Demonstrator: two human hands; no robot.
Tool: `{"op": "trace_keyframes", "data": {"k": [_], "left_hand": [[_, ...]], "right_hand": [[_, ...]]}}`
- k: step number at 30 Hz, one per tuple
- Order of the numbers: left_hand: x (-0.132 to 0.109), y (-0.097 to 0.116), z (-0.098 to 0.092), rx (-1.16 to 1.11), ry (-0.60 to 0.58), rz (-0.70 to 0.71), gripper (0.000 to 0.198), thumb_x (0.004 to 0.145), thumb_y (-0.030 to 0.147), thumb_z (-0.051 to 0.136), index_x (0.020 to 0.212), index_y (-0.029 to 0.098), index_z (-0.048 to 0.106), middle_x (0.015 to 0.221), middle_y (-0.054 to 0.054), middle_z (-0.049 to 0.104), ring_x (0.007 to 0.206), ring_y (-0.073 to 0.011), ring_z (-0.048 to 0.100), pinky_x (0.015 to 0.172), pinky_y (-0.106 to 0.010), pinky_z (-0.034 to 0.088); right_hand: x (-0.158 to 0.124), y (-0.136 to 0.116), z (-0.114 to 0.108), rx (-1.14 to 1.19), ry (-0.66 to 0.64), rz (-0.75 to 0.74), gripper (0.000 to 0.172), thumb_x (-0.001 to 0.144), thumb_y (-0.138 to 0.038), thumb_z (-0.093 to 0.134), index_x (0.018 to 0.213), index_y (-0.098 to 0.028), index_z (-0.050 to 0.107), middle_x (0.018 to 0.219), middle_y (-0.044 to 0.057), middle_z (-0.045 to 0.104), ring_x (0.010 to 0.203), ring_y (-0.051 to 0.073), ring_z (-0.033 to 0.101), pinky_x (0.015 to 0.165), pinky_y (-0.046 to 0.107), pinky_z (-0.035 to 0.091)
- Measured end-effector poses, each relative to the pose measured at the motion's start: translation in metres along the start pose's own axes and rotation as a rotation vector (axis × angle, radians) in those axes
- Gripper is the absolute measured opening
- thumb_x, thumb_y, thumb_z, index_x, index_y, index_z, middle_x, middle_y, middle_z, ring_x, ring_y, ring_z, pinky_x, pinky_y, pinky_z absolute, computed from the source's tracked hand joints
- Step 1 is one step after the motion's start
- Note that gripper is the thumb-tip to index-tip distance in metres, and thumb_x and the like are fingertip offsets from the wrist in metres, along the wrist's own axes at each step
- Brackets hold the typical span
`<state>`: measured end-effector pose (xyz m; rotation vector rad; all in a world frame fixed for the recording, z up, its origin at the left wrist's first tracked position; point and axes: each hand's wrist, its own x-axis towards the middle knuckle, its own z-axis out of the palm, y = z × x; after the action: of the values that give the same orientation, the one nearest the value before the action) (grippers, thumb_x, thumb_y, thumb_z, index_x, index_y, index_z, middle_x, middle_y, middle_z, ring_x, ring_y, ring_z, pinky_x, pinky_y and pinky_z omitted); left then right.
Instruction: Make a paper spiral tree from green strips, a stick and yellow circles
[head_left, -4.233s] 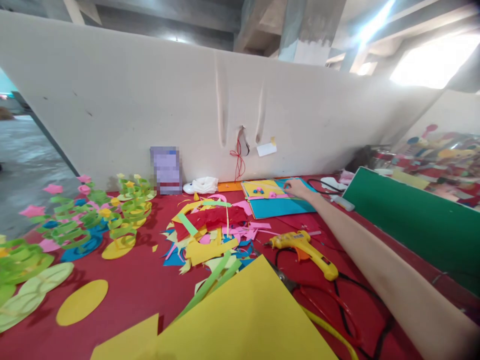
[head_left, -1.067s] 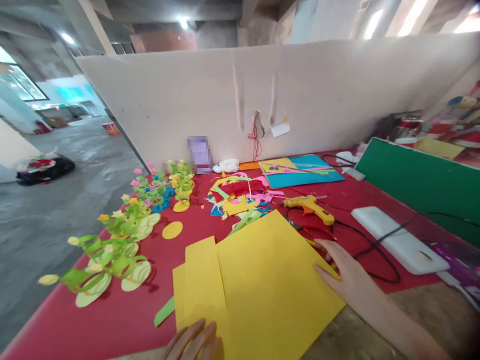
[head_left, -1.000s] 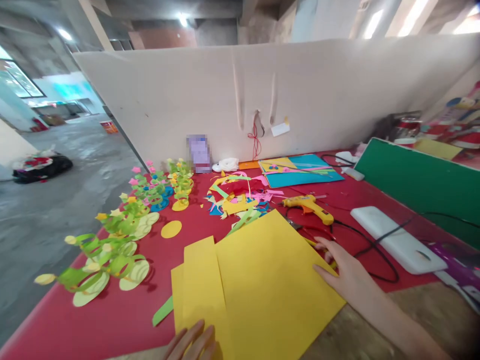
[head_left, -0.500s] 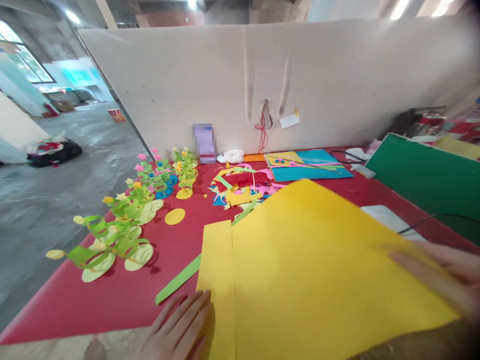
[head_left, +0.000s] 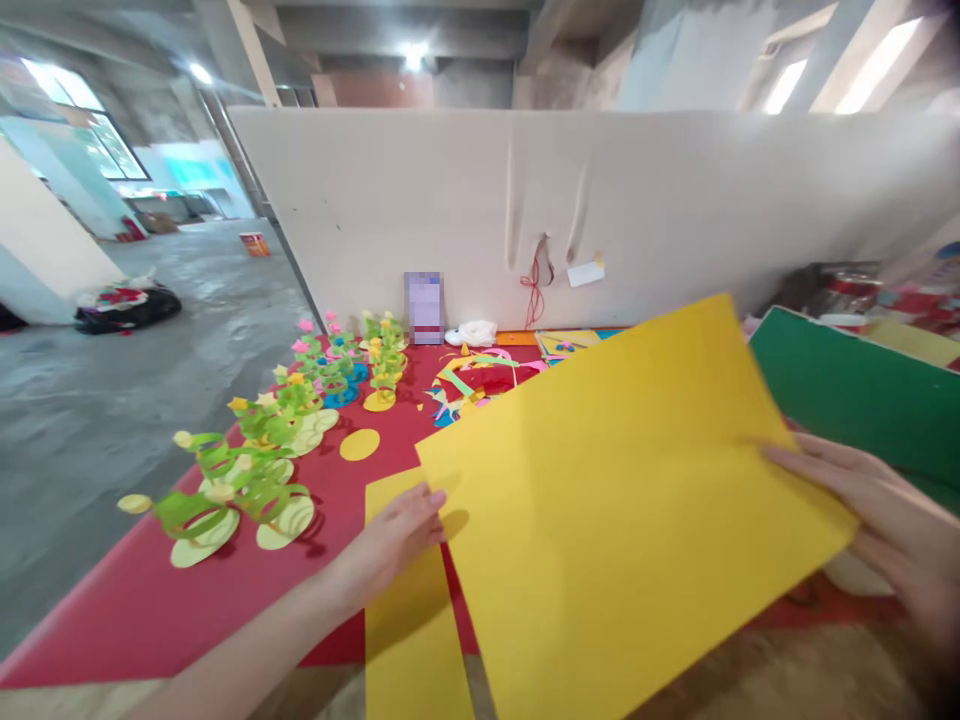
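Observation:
A large yellow sheet of paper is held up at a tilt above the table by both hands. My left hand pinches its left edge, the thumb and fingers closed on it. On the opposite side my right hand grips the right edge, its fingers partly behind the sheet. Beneath my left hand lies a narrower yellow paper strip, reaching over the table's front edge. A yellow paper disc lies flat a little farther back.
Green spiral paper flowers on round bases line the left of the red table. Coloured scraps lie behind the sheet. A green board leans at right; a white partition stands at the back.
The large sheet has been lifted and tilted, separating from the strip. My left hand has moved from lying on the strip up to the sheet's left edge. The view has tipped up slightly.

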<state>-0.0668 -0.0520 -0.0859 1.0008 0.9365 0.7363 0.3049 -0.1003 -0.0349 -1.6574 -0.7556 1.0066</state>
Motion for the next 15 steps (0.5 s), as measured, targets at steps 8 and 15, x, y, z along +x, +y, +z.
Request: {"op": "trace_keyframes", "data": {"k": [8,15], "left_hand": [[0.012,0.023,0.018,-0.221,0.125,-0.081,0.03,0.079,0.028,0.055,0.103,0.012,0.059,0.101,-0.012,0.066,0.088,-0.0271,0.064,0.078,-0.039,0.052],[0.026,0.078,0.034,-0.16,0.238,0.135,0.029,0.079,0.022,0.054,0.106,0.012,0.058,0.097,-0.01,0.067,0.079,-0.0207,0.066,0.07,-0.028,0.054]], "right_hand": [[0.009,-0.012,0.044,0.123,-0.101,-0.093,0.035,0.063,-0.025,0.067,0.097,-0.028,0.061,0.107,0.005,0.063,0.094,0.019,0.061,0.066,0.02,0.053],[-0.022,-0.04,0.105,-0.415,-0.283,-0.985,0.055,0.076,-0.027,0.056,0.128,-0.032,0.036,0.133,-0.003,0.042,0.124,0.017,0.035,0.105,0.038,0.029]]}}
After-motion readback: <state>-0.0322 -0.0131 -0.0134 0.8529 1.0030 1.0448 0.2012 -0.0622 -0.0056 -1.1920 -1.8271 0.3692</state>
